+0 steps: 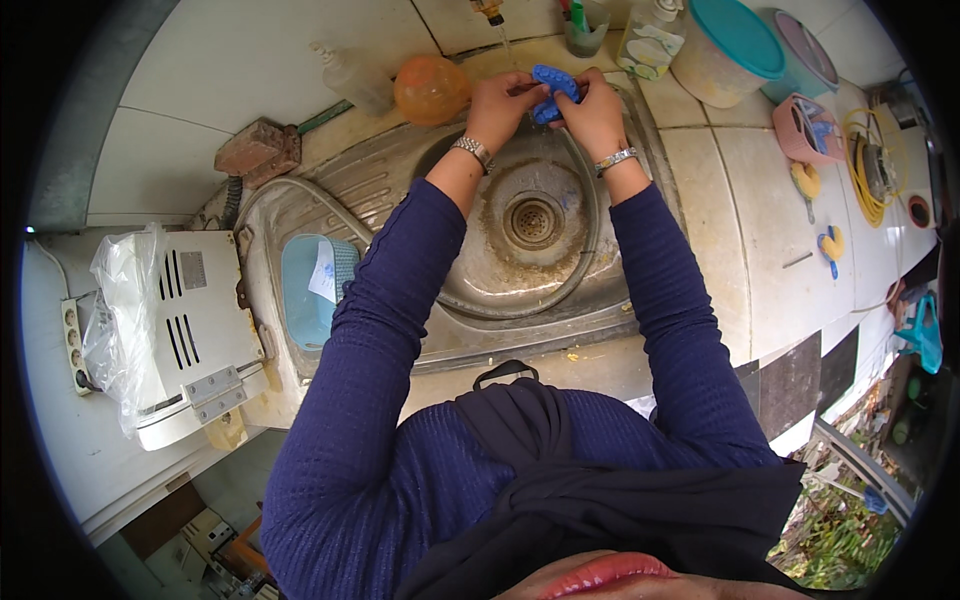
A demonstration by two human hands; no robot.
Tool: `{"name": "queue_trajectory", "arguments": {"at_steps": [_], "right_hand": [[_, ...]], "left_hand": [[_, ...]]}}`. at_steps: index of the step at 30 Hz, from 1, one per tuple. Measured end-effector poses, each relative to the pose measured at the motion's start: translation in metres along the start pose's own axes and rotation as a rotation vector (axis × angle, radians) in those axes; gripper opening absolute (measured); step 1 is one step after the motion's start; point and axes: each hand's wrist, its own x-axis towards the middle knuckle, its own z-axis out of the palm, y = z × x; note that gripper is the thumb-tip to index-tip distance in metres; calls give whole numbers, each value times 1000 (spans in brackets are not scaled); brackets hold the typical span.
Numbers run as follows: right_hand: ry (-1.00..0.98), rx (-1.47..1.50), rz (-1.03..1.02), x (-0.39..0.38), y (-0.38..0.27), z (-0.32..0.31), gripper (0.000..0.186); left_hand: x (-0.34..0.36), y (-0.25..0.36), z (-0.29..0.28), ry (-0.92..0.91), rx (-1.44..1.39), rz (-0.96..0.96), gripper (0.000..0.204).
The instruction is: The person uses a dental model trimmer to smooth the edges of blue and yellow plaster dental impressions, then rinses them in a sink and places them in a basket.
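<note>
Both my hands are raised over the far side of a stained metal sink (478, 262). Between them is a small blue object with a bumpy surface (555, 82); its exact kind is hard to make out. My left hand (500, 106) pinches its left side, with thumb and fingers closed. On the other side, the fingers of my right hand (594, 116) are closed on it too. Just beyond the left hand, a thin stream of water falls from a tap (488, 10). The round drain (535, 222) lies below and nearer to me.
A grey hose (345, 215) loops into the sink. A light blue basket (300, 300) holding paper stands left, beside a white appliance (205, 310). An orange round container (430, 90) and a brick (258, 150) line the back. Right are a pump bottle (650, 45), a teal-lidded tub (715, 75) and a pink basket (800, 142).
</note>
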Motion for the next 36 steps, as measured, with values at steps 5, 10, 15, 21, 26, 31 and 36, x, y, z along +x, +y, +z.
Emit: {"name": "queue_trajectory", "arguments": {"at_steps": [5, 10, 15, 21, 26, 31, 36], "right_hand": [[-38, 36, -10, 1, -2, 2, 25], [-121, 161, 53, 4, 9, -2, 25], [-181, 233, 101, 4, 9, -3, 27], [-169, 239, 95, 6, 10, -4, 29], [-67, 191, 9, 14, 17, -2, 30], [-23, 99, -26, 26, 18, 4, 30], [-19, -9, -12, 22, -6, 3, 28]], "left_hand": [[0, -5, 2, -37, -125, -108, 22], [6, -16, -6, -173, -337, -205, 23], [6, -13, -15, -228, -380, -211, 23], [6, -16, -18, -248, -432, -241, 28], [0, -9, -14, -177, -598, -275, 29], [7, -5, -11, -152, -574, -340, 28], [8, 4, -19, -217, -349, -423, 27]]}}
